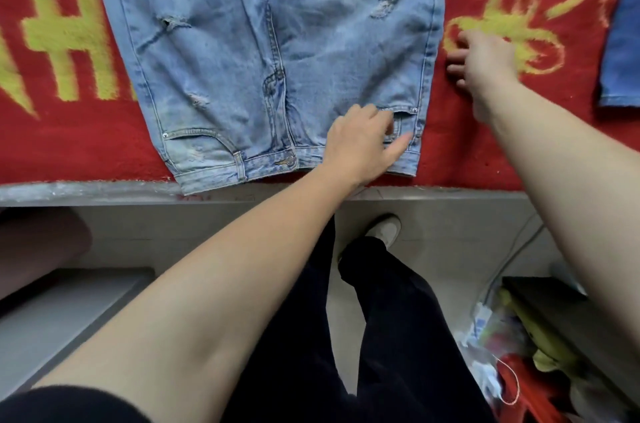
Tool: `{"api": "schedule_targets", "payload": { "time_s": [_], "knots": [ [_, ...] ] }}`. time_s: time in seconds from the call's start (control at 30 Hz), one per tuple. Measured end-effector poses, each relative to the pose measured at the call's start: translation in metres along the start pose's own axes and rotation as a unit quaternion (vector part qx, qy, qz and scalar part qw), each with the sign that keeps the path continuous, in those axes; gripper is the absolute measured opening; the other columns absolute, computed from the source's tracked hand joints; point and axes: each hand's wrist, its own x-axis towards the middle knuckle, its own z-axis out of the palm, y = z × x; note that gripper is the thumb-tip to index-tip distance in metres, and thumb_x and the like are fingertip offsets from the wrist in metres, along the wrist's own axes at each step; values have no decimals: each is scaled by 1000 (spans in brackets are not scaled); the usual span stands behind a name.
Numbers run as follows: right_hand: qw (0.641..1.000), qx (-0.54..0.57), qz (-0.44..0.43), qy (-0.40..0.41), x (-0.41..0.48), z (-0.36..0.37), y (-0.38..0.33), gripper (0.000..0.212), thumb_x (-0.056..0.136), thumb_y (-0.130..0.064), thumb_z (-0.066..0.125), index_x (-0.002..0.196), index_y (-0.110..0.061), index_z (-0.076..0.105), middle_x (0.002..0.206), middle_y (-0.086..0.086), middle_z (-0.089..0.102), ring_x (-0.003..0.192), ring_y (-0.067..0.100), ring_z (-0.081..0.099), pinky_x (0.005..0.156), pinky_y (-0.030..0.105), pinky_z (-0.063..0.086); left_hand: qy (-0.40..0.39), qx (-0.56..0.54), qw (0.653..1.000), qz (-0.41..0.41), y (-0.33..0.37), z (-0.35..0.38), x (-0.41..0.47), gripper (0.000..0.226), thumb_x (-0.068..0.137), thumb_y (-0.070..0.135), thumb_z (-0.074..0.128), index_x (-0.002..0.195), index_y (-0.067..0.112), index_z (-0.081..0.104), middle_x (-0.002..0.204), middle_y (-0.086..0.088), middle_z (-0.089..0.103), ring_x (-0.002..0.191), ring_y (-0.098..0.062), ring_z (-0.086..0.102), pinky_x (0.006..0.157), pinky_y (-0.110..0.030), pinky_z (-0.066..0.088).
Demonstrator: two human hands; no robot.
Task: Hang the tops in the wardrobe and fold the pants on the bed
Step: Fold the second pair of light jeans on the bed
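Light blue ripped jeans (270, 51) lie flat on the red blanket (485, 145) of the bed, front side up, with the waistband at the bed's near edge and the legs running away out of view. My left hand (360, 142) lies on the waistband's right side by the front pocket, fingers curled into the fabric and thumb stretched toward the right corner. My right hand (481, 62) is over the blanket just right of the jeans' side seam, fingers loosely bent, holding nothing.
A darker blue garment (620, 41) lies at the bed's right edge. The grey bed frame (104, 192) runs across below the blanket. On the floor are my black-trousered legs (381, 318), a grey box (69, 311) at left, and cluttered bags (512, 353) with a cable at right.
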Motion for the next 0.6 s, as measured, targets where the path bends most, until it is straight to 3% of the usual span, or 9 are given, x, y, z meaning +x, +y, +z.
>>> {"api": "schedule_targets", "payload": {
  "time_s": [0.07, 0.1, 0.17, 0.23, 0.33, 0.4, 0.5, 0.6],
  "knots": [
    [1000, 14, 3, -21, 7, 1, -10, 18, 94, -36, 53, 88, -22, 64, 75, -8, 66, 50, -1, 51, 46, 10, 37, -32, 47, 997, -50, 22, 8, 14, 60, 80, 78, 48, 91, 22, 67, 102, -1, 64, 104, -26, 54, 84, -41, 44],
    [999, 19, -6, -43, 9, 3, -14, 21, 94, -39, 54, 89, -22, 66, 76, -9, 68, 56, -1, 54, 50, 9, 39, -45, 60, 994, -76, 29, 10, 19, 64, 76, 81, 49, 96, 23, 68, 108, -1, 63, 109, -27, 52, 87, -43, 43],
    [996, 11, -34, -85, 11, 6, -20, 24, 92, -41, 59, 97, -21, 71, 86, -10, 72, 75, 3, 65, 67, 11, 49, -62, 68, 990, -106, 39, 14, 27, 54, 76, 66, 63, 104, 20, 67, 115, -3, 60, 114, -28, 49, 88, -43, 42],
    [992, -12, -58, -107, 9, 10, -25, 15, 91, -33, 66, 99, -22, 71, 97, -9, 74, 89, 5, 69, 79, 17, 54, -69, 39, 990, -121, 39, 12, 29, 37, 75, 44, 71, 101, 18, 67, 110, -4, 62, 110, -27, 52, 80, -40, 43],
    [989, -35, -83, -121, 1, 15, -34, 13, 88, -13, 68, 97, -23, 70, 93, -8, 72, 82, 4, 68, 73, 17, 54, -93, -107, 977, -162, 27, -4, 24, 16, 67, 30, 71, 74, 19, 61, 78, 2, 64, 83, -23, 60, 64, -29, 44],
    [990, -33, -60, -127, -6, 18, -44, 17, 88, -9, 66, 97, -22, 70, 92, -6, 71, 80, 6, 67, 71, 19, 55, -102, -220, 951, -192, 12, -22, 14, 27, 67, 24, 72, 63, 18, 46, 60, 7, 51, 64, -18, 50, 58, -27, 38],
    [987, -26, -16, -156, -24, 28, -65, 15, 85, -11, 64, 95, -22, 67, 83, -7, 67, 63, 3, 61, 65, 22, 52, -72, -332, 913, -227, -17, -55, -8, 27, 73, 14, 71, 64, 17, 46, 55, 5, 41, 52, -12, 39, 52, -24, 34],
    [981, -25, -46, -187, -55, 54, -96, 20, 81, -9, 62, 94, -23, 58, 79, -4, 58, 44, 3, 46, 46, 20, 41, -25, -388, 886, -255, -46, -92, -31, 19, 77, 9, 71, 69, 13, 54, 57, 2, 45, 47, -7, 39, 48, -19, 34]
  ]
}}
